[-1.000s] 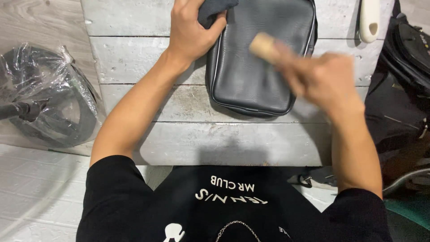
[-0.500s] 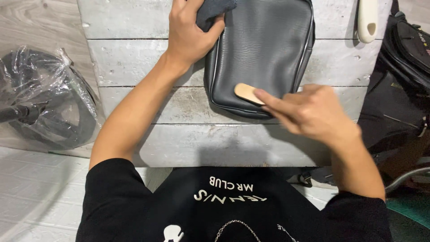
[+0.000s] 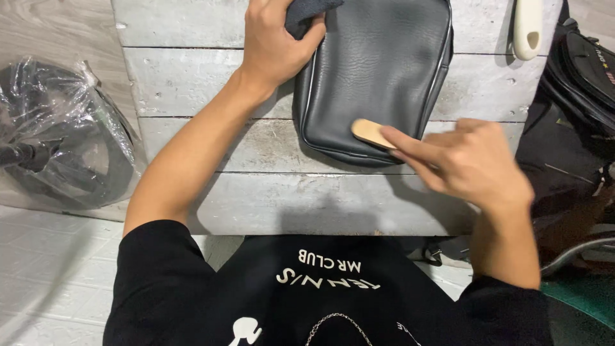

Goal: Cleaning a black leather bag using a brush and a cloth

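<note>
A black leather bag (image 3: 375, 70) lies flat on a white wooden plank table (image 3: 256, 198). My left hand (image 3: 275, 45) presses down on the bag's upper left corner and grips a dark cloth (image 3: 304, 11) there. My right hand (image 3: 467, 163) holds a small brush with a light wooden back (image 3: 370, 132), laid against the bag's lower edge. The bristles are hidden under the wood and my fingers.
A dark object wrapped in clear plastic (image 3: 61, 138) lies on the floor to the left. A white handle-like object (image 3: 528, 29) rests at the table's top right. A black backpack (image 3: 576, 96) stands on the right, beside the table.
My right hand brought the brush down from the bag's upper right to its lower edge, then slid slightly left. The left hand kept its hold on the corner.
</note>
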